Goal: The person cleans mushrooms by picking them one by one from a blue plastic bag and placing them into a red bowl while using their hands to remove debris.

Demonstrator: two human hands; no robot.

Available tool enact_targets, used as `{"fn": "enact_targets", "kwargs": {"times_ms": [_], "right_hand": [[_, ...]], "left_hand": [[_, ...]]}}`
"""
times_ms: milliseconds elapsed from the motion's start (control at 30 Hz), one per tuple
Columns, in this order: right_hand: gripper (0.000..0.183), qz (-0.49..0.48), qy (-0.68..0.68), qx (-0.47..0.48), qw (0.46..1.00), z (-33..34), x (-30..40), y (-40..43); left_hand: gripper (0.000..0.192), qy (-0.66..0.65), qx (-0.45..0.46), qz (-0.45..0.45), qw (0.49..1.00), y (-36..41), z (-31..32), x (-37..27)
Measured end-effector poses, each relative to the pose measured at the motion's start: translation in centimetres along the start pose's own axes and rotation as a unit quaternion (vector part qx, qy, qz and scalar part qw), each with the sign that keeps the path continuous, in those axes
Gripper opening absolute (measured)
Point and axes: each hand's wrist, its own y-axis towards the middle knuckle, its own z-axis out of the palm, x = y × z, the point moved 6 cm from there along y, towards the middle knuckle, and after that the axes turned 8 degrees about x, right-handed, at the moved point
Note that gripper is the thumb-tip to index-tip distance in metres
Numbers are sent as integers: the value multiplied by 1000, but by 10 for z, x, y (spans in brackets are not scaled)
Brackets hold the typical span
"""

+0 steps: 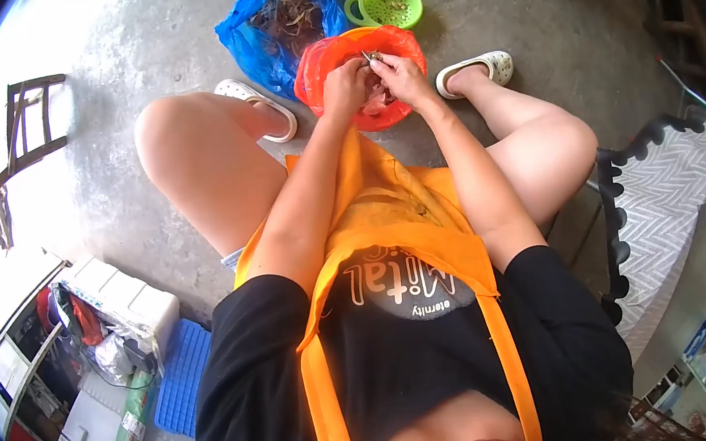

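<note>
My left hand (345, 90) is curled over the red plastic bag (313, 64) that lines a round container, with its fingers close to those of my right hand. What it grips is hidden. My right hand (402, 81) pinches a small brown piece (376, 55) between its fingertips. A thin pointed metal tip (366, 55), perhaps a small blade, shows between the hands; I cannot tell which hand holds it. Pale pinkish material, too blurred to name, lies in the bag under my hands. The container's orange rim (357, 33) shows at the far side.
Beyond my left hand, a blue plastic bag (233, 41) holds dry brown stalky matter. A green handled colander (417, 12) with several small pale pieces stands beside it. My white clogs (497, 68) flank the red bag. A covered table (654, 198) is at right, a blue plastic mat (184, 378) at left.
</note>
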Motion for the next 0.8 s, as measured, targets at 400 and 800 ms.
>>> {"fn": "enact_targets", "kwargs": {"times_ms": [400, 800], "right_hand": [[20, 178, 196, -88, 960, 11, -3, -9], [29, 234, 291, 1, 928, -13, -18, -6]], "left_hand": [[16, 75, -20, 35, 996, -4, -4, -18], [21, -331, 97, -36, 938, 3, 18, -4]]}}
